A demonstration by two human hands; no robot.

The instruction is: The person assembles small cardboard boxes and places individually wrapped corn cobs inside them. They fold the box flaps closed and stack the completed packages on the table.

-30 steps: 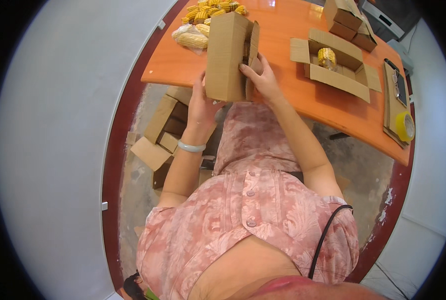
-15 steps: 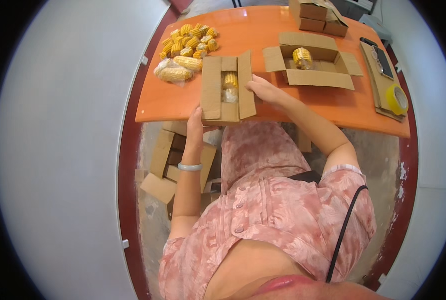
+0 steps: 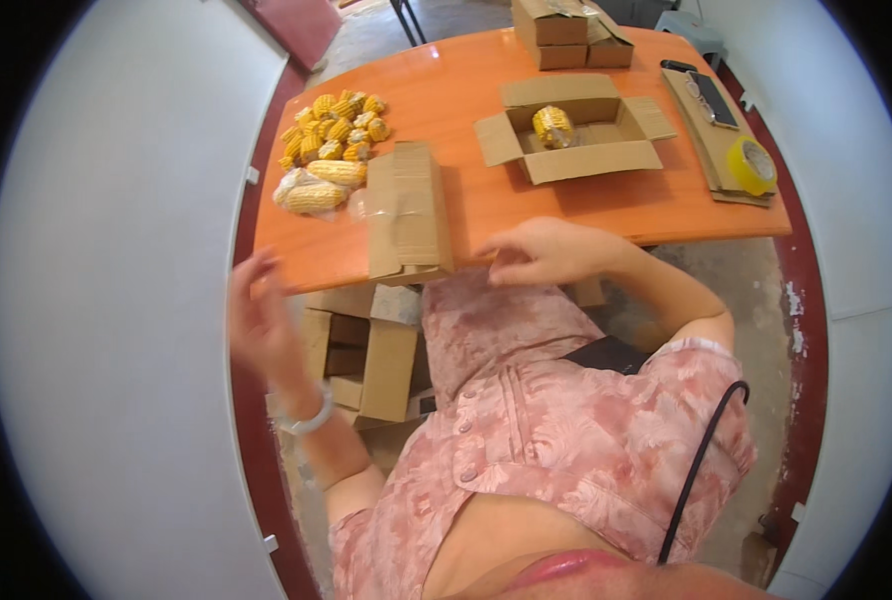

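A long cardboard box (image 3: 404,210) lies at the front left of the orange table (image 3: 506,215), its top flaps folded down and a piece of clear tape at its side. My left hand (image 3: 263,315), blurred, is off the box beside the table's left front corner, fingers apart and holding nothing. Near the front edge, right of the box, my right hand (image 3: 531,250) has loosely bent, parted fingers with nothing seen in them. Corn pieces (image 3: 334,130) and bagged cobs (image 3: 314,195) lie left of the box. An open cardboard box (image 3: 591,160) holds one corn piece (image 3: 552,127).
Stacked boxes (image 3: 556,45) stand at the back. On the right are flat cardboard (image 3: 701,165), a yellow tape roll (image 3: 751,166), a phone (image 3: 711,100) and glasses. Several open cartons (image 3: 391,365) are under the table. White walls flank both sides.
The long box was tilted in both hands, then set on the table; its flaps are now down. Both hands have let go, the left moving out to the left.
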